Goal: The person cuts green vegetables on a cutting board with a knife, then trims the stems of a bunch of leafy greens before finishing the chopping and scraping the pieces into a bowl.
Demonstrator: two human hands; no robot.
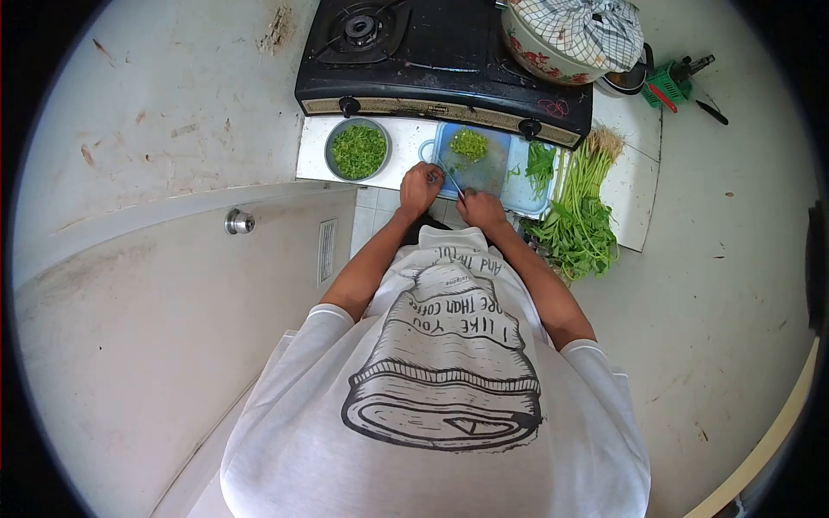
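Observation:
My right hand is closed around the handle of a knife, its blade pointing up and left over the near edge of a blue cutting board. My left hand is curled shut at the board's left corner, close to the blade's tip; what its fingers hold, if anything, is hidden. A pile of chopped greens lies on the board. Some cut leaves rest on its right part. Further right, a bunch of leafy green stalks with roots hangs over the counter's front edge.
A round bowl of finely chopped greens stands left on the white counter. Behind is a black gas stove bearing a large cloth-covered pot. A green basket with utensils sits at the right. A door knob protrudes at left.

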